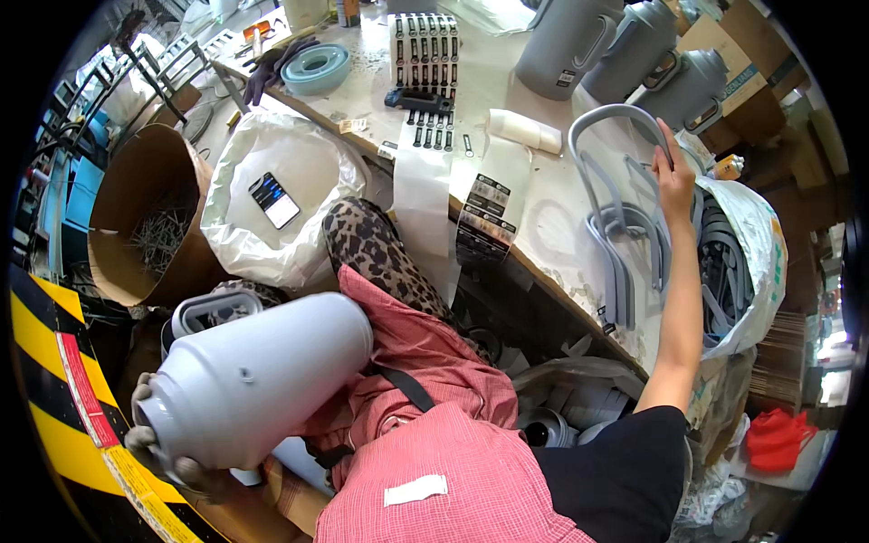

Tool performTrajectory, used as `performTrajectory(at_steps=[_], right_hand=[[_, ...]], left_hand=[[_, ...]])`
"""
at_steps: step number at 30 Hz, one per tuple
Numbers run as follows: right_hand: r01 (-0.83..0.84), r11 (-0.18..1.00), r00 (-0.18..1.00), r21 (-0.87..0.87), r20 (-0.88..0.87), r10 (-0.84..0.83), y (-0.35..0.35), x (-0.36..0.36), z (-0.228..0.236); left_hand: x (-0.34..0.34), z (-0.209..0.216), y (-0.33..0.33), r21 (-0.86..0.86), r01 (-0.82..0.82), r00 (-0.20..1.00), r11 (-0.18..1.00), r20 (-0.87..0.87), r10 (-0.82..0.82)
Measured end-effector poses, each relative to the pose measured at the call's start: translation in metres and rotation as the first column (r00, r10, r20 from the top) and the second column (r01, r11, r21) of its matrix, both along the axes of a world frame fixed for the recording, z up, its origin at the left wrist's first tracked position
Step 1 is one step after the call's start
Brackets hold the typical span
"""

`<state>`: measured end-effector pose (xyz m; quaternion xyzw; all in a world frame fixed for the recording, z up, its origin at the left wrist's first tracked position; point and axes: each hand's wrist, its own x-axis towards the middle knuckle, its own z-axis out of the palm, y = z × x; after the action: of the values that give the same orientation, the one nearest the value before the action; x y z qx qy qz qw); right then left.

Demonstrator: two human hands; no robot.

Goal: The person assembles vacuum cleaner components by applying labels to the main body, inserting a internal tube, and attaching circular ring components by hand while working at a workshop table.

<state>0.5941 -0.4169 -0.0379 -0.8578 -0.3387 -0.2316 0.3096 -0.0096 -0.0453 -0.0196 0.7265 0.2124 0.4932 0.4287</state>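
The gloved left hand (143,442) curls its fingers round the narrow mouth end of a grey jug (272,366), which lies tilted across the person's lap. The bare right hand (675,181), its fingers closed on one end of a curved grey handle (587,119), is raised above the table (543,204), where further handles (619,285) lie between it and the near edge; three upright jugs (563,47) stand beyond.

Left hand (186,472): partly hidden by held jug (272,380). Leftmost standing jug (566,54), table's (554,231) far edge: top cut off. Label strip (487,215), near edge: print too small.
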Motion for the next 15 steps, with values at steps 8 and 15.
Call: performTrajectory(at_steps=[8,15], right_hand=[[-0.317,0.591,0.731,0.742,-0.206,0.651,0.187,-0.197,0.012],[0.136,0.059,-0.114,0.989,-0.043,0.993,0.253,-0.351,-0.019]], left_hand=[[0.034,0.001,-0.052,0.355,0.235,0.960,0.905,-0.228,-0.160],[0.034,-0.007,-0.057,0.480,0.030,0.976,0.877,-0.204,0.078]])
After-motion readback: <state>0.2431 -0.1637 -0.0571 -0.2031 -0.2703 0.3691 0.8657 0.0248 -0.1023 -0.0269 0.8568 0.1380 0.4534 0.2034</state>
